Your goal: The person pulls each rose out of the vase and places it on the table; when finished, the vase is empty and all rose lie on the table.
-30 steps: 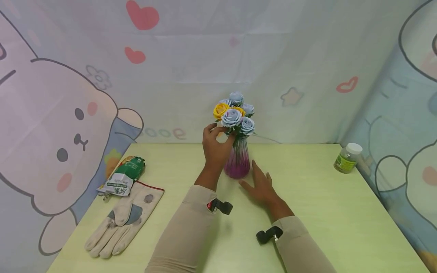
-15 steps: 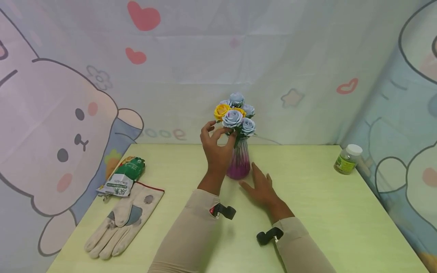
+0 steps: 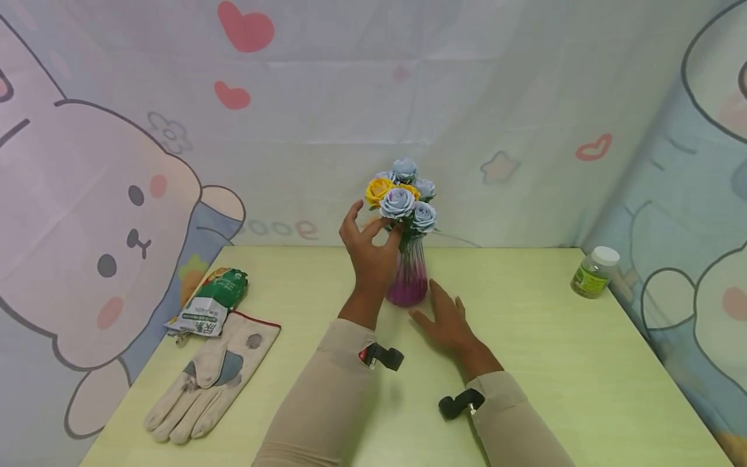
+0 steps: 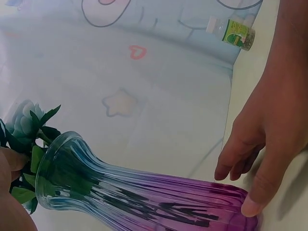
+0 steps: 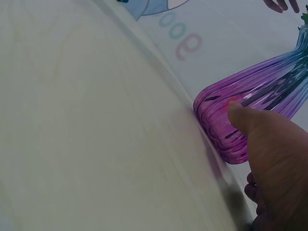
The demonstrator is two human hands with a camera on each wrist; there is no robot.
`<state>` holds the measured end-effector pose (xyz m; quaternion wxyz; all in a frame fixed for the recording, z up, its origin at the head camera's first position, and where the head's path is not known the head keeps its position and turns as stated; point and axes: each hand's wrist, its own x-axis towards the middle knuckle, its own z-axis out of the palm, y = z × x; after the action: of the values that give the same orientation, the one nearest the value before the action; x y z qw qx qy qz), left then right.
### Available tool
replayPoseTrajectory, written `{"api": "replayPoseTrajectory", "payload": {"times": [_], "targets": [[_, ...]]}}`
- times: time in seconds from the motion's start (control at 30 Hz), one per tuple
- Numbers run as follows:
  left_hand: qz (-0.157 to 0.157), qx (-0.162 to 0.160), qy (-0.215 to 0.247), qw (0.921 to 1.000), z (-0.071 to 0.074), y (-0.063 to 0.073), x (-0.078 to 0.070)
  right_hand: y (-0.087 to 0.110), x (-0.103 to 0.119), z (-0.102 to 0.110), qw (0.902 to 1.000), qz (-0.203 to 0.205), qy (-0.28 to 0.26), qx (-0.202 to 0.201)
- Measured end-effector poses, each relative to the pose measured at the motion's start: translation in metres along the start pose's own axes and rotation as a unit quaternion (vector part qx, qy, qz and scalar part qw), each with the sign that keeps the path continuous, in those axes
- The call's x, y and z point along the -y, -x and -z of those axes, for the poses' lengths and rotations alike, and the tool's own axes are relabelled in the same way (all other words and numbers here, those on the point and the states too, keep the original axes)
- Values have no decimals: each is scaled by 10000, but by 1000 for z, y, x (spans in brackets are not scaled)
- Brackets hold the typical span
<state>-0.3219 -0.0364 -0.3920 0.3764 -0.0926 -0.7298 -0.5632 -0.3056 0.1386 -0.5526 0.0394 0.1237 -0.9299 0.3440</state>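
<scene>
The vase is standing upright, between and just ahead of the right hand, spreading loose fingers beside its base, and the left hand, reaching under the flowers. I can't tell whether the left is pinching; its outer finger is poking higher than 0.5 s ago.

The tall, ribbed, clear-to-purple vase is presenting a glossy, glass-like wall. The pale-blue and yellow rose-shaped flowers are showing matt petals resembling cloth or paper. The pale yellow-green, flat tabletop is displaying a smooth, faintly sheened finish. The green-and-white crumpled packet is resembling glossy plastic film. The off-white, red-hemmed work glove is appearing matt, like leather or thick cloth. The pastel printed backdrop is showing creased, matt cloth.
</scene>
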Motion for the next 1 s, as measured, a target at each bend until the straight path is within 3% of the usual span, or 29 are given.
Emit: {"api": "replayPoseTrajectory", "payload": {"times": [0.33,0.67,1.0], "targets": [[235,340,-300,9987,0,-8,0,-2,-1,-1,9999,127,0,-77],[857,511,902,9909,18,-16,-13,-8,4,1,9998,-181,-43,-24],[786,387,1422,9860,30,-22,-22,-20,8,-4,9982,-458,-50,-394]]}}
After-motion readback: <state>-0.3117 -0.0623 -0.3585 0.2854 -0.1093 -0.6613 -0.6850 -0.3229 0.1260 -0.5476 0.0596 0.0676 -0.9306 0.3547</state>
